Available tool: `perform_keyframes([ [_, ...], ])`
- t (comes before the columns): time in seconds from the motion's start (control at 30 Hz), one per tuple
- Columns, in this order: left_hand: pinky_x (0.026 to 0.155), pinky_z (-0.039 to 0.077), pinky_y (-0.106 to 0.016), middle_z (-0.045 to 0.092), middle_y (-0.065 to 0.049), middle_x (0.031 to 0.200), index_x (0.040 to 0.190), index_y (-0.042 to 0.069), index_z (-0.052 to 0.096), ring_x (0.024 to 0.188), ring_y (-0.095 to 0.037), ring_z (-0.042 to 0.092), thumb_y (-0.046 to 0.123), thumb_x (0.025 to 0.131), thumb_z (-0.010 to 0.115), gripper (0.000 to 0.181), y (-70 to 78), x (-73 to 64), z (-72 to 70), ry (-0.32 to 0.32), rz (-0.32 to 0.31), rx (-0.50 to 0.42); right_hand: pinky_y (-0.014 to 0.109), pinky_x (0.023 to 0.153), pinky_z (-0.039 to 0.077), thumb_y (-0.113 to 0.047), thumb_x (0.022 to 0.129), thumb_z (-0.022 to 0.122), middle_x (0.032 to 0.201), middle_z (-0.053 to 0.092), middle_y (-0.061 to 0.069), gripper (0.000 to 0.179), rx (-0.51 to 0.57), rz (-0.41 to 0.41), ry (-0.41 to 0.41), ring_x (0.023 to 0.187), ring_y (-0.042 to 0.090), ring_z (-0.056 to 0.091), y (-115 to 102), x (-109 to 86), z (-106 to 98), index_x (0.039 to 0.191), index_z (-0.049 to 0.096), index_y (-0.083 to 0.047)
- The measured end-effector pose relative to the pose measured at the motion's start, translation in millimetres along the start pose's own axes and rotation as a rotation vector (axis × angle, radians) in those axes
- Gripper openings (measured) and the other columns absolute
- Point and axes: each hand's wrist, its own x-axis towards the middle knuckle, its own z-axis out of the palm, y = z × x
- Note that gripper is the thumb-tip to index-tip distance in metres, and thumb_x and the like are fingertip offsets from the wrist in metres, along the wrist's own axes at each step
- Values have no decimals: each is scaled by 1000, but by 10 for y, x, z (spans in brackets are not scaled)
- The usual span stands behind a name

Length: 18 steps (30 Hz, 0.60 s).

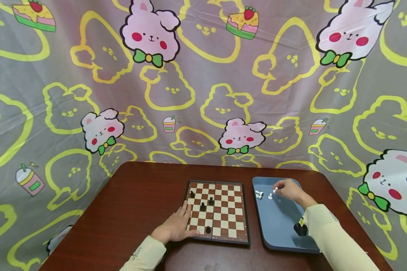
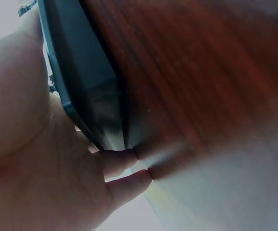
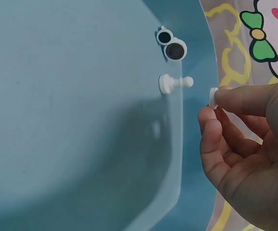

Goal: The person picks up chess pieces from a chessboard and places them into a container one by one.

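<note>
My right hand [image 1: 289,190] is over the far part of a blue tray [image 1: 281,229], pinching a small white chess piece [image 3: 213,98] between thumb and fingers. In the right wrist view only the piece's round base shows; the fingers hide the rest. Inside the tray, a white pawn [image 3: 175,83] lies on its side near two other white pieces [image 3: 171,44]. My left hand [image 1: 174,226] rests against the left side of a brown-and-cream chessboard [image 1: 228,210], fingers extended along the edge and thumb at the near edge. Several black chess pieces, such as this one [image 1: 203,206], stand on the board's left half.
Board and tray lie side by side on a dark reddish-brown table [image 1: 132,195], the tray at the right. A patterned cloth [image 1: 196,94] with cartoon rabbits hangs behind and around the table. A black wrist device [image 1: 300,229] is at my right sleeve.
</note>
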Motion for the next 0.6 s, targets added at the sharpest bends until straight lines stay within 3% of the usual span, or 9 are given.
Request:
perform_keyframes([
  [0.6,103,32,-53,10,-28,152,146,-9,22,136,-42,24,66,83,54,103,-2,0,10,8,8,24,34,62,46,3,87,59,85,62,10,14,-41,56,23,75,22,55,172,-8,-20,98,67,7],
])
